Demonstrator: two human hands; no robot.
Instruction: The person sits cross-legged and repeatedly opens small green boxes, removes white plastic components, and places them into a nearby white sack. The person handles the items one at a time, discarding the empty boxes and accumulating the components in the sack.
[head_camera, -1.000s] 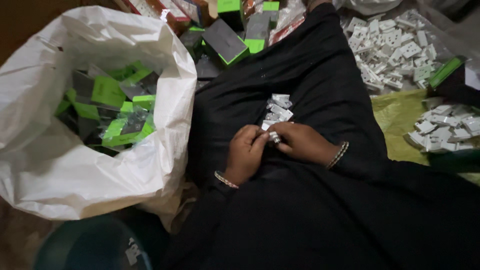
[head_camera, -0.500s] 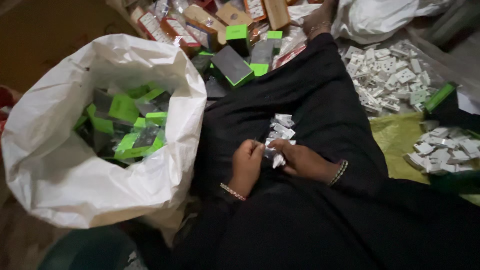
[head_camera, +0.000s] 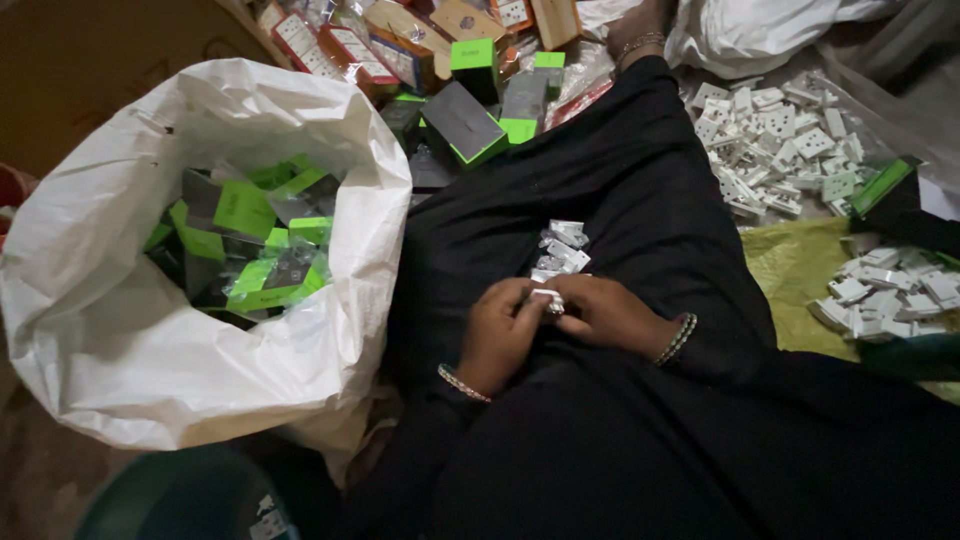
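Observation:
I sit on the floor in black cloth (head_camera: 640, 200). My left hand (head_camera: 498, 335) and my right hand (head_camera: 603, 315) meet over my lap and together pinch one small white plastic part (head_camera: 548, 300). Both wrists carry bangles. A small heap of the same white parts (head_camera: 560, 248) lies on the cloth just beyond my fingers.
At my left stands a big white sack (head_camera: 130, 330) holding green-and-grey small boxes (head_camera: 250, 230). More such boxes (head_camera: 465, 120) and packaged goods lie ahead. Piles of white parts (head_camera: 780, 140) spread at the right, some on a yellow sheet (head_camera: 790, 270). A dark round bin (head_camera: 170, 500) is at lower left.
The view has tilted so the sack and lap sit lower in the picture. My hands stay joined at the lap, still working a small white part.

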